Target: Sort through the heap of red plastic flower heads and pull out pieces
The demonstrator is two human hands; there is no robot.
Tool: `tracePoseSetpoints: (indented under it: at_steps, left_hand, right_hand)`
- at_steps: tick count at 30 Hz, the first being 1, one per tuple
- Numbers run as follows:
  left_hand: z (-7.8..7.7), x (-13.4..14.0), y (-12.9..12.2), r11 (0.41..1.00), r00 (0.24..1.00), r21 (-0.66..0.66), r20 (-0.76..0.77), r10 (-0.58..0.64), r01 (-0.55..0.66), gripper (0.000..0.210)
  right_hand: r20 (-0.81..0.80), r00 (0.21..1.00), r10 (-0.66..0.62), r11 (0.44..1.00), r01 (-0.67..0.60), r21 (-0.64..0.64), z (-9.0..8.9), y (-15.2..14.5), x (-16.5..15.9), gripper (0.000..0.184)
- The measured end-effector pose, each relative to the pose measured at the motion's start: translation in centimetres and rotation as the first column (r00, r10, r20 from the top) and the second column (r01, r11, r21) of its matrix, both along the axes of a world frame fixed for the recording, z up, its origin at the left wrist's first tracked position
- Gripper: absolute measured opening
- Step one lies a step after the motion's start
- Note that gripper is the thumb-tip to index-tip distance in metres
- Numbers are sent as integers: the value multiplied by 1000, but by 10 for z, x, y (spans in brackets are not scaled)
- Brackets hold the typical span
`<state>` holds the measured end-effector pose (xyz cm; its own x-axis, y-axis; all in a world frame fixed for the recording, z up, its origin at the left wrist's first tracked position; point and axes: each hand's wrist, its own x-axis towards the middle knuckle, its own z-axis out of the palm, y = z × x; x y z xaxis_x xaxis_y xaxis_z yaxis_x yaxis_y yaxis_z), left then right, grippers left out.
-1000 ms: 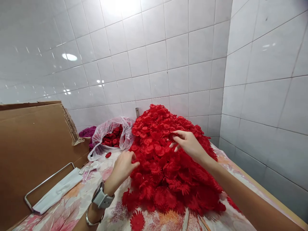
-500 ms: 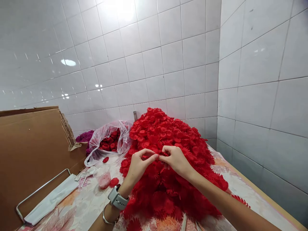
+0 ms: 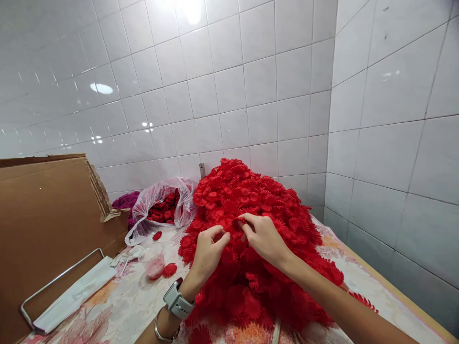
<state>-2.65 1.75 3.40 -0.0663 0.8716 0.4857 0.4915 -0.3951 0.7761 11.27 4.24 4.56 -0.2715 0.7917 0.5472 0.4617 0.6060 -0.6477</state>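
A large heap of red fabric flower pieces [image 3: 247, 191] with fringed edges lies in front of me. Over its middle, my right hand [image 3: 265, 239] pinches one red flower piece [image 3: 241, 221] between thumb and fingertips. My left hand [image 3: 208, 251] is just to the left, its thumb and forefinger brought together; anything between them is hidden or too small to make out against the red heap. A small gap separates the fingertips of the two hands. A watch and a bracelet are on my left wrist.
Left of the heap stands a clear plastic bag [image 3: 141, 203] of darker red pieces, with purple material [image 3: 125, 200] behind it. A clear cup [image 3: 155, 265] with pink contents and loose red pieces [image 3: 169, 270] lie nearer. A cardboard box [image 3: 53, 215] stands far left; tiled walls enclose the table.
My hands, whose fingertips met before, have moved slightly apart. The red flower piece now shows in my right fingertips. The view has shifted a little.
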Motion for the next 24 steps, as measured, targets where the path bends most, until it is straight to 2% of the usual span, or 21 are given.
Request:
tracePoseSetpoints:
  at_steps: [4,6,9,11,13,15,17,20,22,24]
  left_hand:
    - [2,5,-5,994,997,89,-34,62,-59,21]
    - [1,-1,-4,982,990,141,-33,136,-130,22]
    - [1,-17,0,954,965,154,-18,261,-256,27]
    - [3,-27,4,948,955,129,-24,297,-291,35]
    - [4,-31,7,950,954,109,-40,297,-291,43]
    - [4,-28,6,962,965,105,-46,258,-252,42]
    - [2,-21,2,981,986,116,-41,159,-153,32]
    - [-1,-10,-5,991,999,134,-47,-1,7,20]
    - [-3,-6,-9,989,997,141,-72,-40,50,17]
    - [-4,-4,-12,987,995,146,-87,-51,63,16]
  right_hand:
    - [-164,982,-90,996,91,-4,3,6,6,24]
    - [-305,934,-186,982,167,-85,6,15,17,22]
    - [-391,886,-248,969,219,-118,14,28,35,19]
    - [-499,854,-147,982,65,-179,17,31,40,11]
    - [-562,827,-29,966,-121,-228,17,27,34,5]
    - [-582,808,85,920,-288,-265,14,19,22,7]
    - [-568,799,198,863,-417,-286,9,10,10,8]
    - [-467,822,326,824,-489,-287,0,3,0,13]
    - [-386,854,348,839,-467,-279,-4,1,-1,18]
    - [-320,893,318,872,-407,-271,-6,-1,0,19]
